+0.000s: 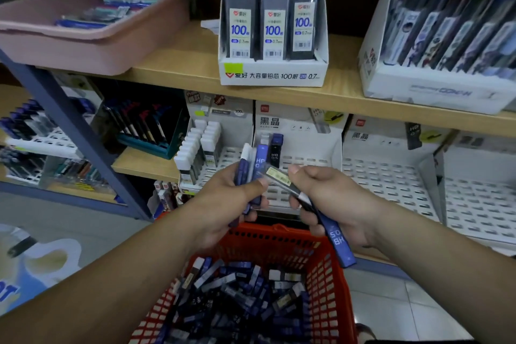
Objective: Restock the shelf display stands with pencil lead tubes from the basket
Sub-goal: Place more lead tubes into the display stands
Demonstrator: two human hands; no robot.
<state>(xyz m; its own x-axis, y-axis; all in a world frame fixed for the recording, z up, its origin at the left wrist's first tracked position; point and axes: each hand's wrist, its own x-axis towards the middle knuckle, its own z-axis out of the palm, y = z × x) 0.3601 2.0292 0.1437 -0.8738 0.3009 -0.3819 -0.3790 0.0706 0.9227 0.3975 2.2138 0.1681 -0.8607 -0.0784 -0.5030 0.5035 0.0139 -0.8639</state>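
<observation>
- Head view, looking fwd and down: both bare hands raised over a red basket (332,268) at a shelf unit.
- Left hand (223,198): grip closed round a bunch of blue lead tubes (258,165), held upright, one marked HB.
- Right hand (332,198): grip pinching two tubes, a dark tube (282,179) w/ yellow label pointing toward the left hand, and a blue tube (339,246) marked HB 0.5 slanting down.
- Basket: heaped w/ loose lead tubes (237,296), blue and dark.
- Lower shelf, behind hands: white slotted display stand (304,165) holding a few upright tubes; second stand (391,179) to its right.
- Upper shelf (181,61): pink tray (92,45), white box of 0.7 lead packs (272,72).
</observation>
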